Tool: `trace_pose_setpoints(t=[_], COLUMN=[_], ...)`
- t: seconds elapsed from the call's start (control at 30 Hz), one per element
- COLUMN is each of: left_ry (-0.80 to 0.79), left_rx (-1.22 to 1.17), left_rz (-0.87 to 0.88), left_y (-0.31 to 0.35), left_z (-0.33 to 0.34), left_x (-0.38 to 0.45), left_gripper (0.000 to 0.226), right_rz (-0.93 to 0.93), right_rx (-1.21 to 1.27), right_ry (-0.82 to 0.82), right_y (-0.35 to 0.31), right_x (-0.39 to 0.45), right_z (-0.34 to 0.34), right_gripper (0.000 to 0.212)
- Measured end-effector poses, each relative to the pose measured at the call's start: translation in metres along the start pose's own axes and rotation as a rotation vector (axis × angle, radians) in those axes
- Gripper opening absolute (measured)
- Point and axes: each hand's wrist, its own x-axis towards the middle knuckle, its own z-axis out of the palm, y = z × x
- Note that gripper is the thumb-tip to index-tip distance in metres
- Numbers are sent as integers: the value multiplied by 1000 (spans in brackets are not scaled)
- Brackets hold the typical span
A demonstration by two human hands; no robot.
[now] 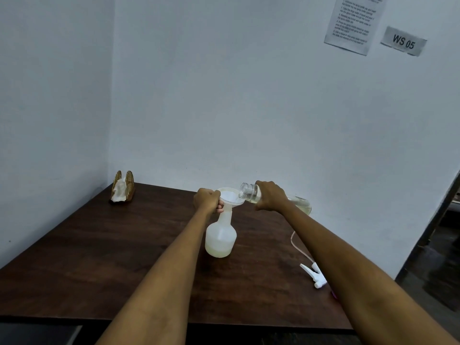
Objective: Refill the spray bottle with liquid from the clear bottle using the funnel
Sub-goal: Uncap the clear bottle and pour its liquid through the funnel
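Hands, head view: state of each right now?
Left hand: grips the funnel at the spray bottle neck.
Right hand: grips the tilted clear bottle.

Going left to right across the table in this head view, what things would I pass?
Napkin holder → left hand → funnel → right hand → spray head.

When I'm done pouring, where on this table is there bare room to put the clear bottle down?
The widest bare patch of table lies left of the spray bottle, in front of the napkin holder. The right side is crowded: the trigger sprayer and its tube lie near that edge, under your right arm.
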Motion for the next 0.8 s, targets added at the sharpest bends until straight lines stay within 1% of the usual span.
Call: trace_pose_setpoints(t=[0.8], left_ry=[25], left_rx=[6], left_rz=[19], left_y=[1], left_z=[2], left_x=[-1], left_gripper=[33], right_rz=[-7], right_rx=[22], right_ry=[-1], right_y=[-3], right_x=[-2], right_z=[1], right_gripper=[42])
